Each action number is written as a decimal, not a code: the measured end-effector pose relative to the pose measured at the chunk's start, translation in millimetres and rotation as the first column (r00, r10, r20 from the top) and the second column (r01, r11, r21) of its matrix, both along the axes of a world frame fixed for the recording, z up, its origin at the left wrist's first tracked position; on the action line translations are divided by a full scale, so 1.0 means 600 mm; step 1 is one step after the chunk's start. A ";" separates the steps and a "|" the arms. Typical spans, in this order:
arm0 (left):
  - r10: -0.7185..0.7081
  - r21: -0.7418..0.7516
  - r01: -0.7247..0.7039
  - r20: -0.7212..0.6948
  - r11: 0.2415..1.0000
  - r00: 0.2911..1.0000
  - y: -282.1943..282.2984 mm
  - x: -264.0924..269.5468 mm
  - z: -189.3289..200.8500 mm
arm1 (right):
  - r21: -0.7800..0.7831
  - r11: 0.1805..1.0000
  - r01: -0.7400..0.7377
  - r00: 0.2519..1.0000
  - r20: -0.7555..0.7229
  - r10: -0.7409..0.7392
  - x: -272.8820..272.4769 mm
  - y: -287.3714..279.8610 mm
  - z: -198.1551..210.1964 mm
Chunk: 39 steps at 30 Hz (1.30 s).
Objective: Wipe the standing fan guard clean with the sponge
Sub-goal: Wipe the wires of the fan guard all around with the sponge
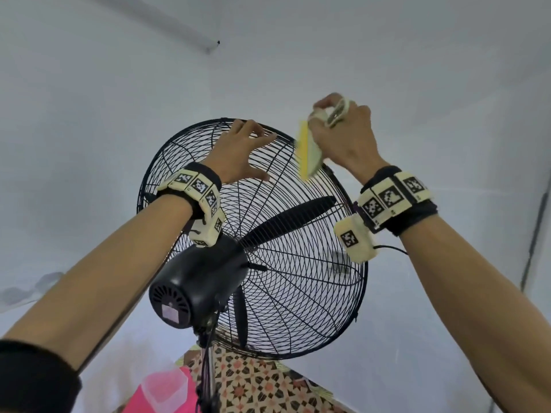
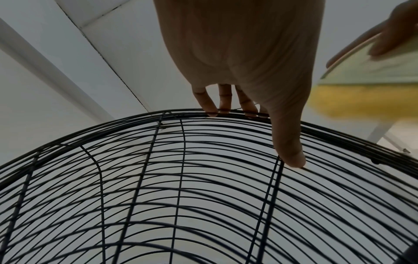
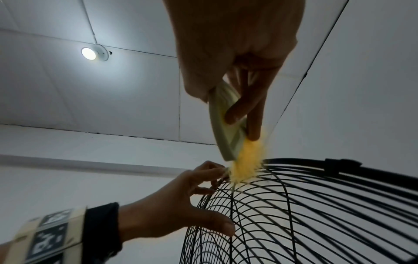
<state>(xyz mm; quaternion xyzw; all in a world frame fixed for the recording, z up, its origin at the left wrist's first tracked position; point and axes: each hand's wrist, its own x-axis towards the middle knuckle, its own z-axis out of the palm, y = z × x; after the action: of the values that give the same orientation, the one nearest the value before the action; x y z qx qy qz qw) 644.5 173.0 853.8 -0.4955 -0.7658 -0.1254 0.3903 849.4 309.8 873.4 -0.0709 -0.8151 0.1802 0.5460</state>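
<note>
A black standing fan's wire guard point(image 1: 298, 278) fills the middle of the head view, seen from behind and below. My left hand point(image 1: 247, 147) holds its top rim: the fingers point(image 2: 204, 101) hook over the rim and the thumb point(image 2: 291, 153) presses on the back wires. My right hand point(image 1: 343, 129) grips the sponge tool point(image 1: 308, 155), which has a pale green handle and a yellow pad. The yellow pad point(image 3: 246, 160) touches the guard's point(image 3: 316, 214) top edge, right beside my left hand point(image 3: 181, 205). The pad point(image 2: 353, 100) looks blurred.
The black motor housing point(image 1: 190, 281) sits below my left wrist, on a pole point(image 1: 208, 377) with cables. Black blades point(image 1: 289, 219) show inside the guard. A pink container point(image 1: 161, 389) and a patterned surface point(image 1: 262, 383) lie far below. White walls surround; a ceiling lamp point(image 3: 89, 53) is lit.
</note>
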 end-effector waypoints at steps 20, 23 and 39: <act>-0.036 0.022 0.037 -0.063 0.999 0.997 -0.001 -0.020 -0.005 | -0.398 0.913 -0.090 0.986 -0.163 0.026 -0.089 -0.040 -0.005; -0.054 0.034 0.058 -0.085 0.998 0.995 -0.004 -0.026 -0.007 | -0.345 0.933 -0.100 0.991 -0.115 0.064 -0.083 -0.057 -0.005; -0.055 0.003 0.055 -0.069 0.998 0.996 -0.057 -0.084 -0.010 | -0.139 0.983 -0.123 0.878 -0.477 0.042 -0.112 -0.095 -0.114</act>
<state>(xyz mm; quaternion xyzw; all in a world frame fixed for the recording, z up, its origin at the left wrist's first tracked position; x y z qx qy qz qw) 594.0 138.5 847.7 -0.5193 -0.7376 -0.1209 0.4143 782.3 252.9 804.7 -0.0348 -0.6421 0.2820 0.7120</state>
